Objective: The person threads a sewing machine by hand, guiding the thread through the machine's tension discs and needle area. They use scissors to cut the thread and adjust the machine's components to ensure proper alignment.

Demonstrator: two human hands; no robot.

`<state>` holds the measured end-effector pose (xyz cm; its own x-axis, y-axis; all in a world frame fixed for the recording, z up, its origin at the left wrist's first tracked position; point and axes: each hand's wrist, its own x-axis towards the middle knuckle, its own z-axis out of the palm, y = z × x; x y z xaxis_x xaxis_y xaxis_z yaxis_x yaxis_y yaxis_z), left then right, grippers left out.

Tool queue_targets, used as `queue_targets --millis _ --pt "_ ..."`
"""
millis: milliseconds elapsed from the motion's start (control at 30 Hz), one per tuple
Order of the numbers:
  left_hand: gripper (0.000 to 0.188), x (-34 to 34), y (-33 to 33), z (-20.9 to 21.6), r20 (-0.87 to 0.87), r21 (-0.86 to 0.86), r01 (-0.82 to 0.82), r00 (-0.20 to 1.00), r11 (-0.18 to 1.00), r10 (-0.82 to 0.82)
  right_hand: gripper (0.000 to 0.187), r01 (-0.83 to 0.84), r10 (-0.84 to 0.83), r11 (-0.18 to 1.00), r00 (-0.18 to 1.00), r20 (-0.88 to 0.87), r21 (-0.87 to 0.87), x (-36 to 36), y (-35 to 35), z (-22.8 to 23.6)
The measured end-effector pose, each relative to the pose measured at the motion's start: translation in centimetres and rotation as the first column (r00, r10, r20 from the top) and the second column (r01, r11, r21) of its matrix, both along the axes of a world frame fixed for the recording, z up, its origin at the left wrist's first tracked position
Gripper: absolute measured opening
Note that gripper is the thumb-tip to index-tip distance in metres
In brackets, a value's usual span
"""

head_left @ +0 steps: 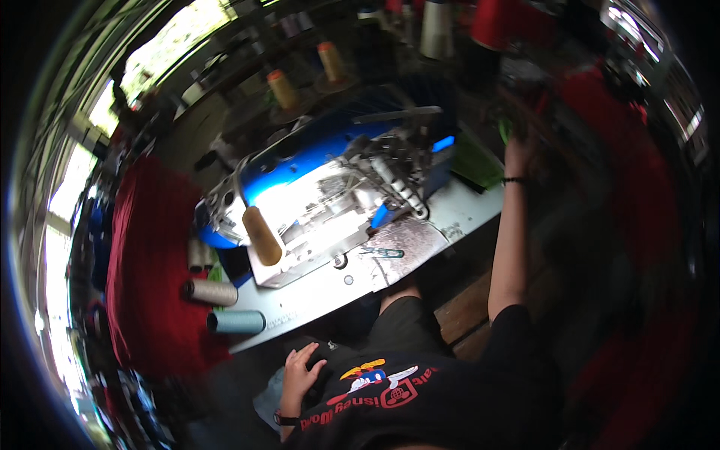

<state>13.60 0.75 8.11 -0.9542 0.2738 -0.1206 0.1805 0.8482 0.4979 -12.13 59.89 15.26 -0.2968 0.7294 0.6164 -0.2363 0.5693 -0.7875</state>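
My left hand [300, 371] rests low by my lap, its fingers stretched out and apart with nothing in them. A pale blue cloth [268, 399] shows beside its wrist. Out to the far right reaches my right arm, and my right hand [520, 142] is dark and smeared, beside something bright green [505, 131]; its fingers cannot be made out. Between the arms stands a blue and white sewing machine [289, 169], lit by its lamp. A pair of thread snips [384, 253] lies on the white table [356, 283] near its front edge.
A grey-blue thread cone [238, 322], a beige thread cone [212, 292] and a brown cone [262, 236] stand or lie at the table's left. Red fabric [154, 262] hangs at the left. Orange-topped cones [283, 90] stand behind the machine. A wooden bench [472, 307] is beside my leg.
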Motion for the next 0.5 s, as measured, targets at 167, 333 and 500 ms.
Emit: queue_targets --millis 167,333,500 --pt "0.046 -0.4 -0.1 1.0 -0.065 -0.032 -0.052 0.997 0.998 0.05 0.041 -0.022 -0.201 0.855 0.906 0.371 0.517 -5.8 -0.3 -11.3" --pt "0.046 -2.5 2.2 3.9 -0.202 -0.013 -0.099 0.975 0.995 0.095 0.042 -0.259 0.143 0.941 0.889 0.435 0.22 -5.1 0.2 -16.9" --pt "0.04 -3.7 4.0 6.4 -0.347 0.115 -0.146 0.921 0.983 0.177 0.028 -0.563 0.55 0.748 0.822 -0.146 -0.351 0.6 -7.3 -8.9"
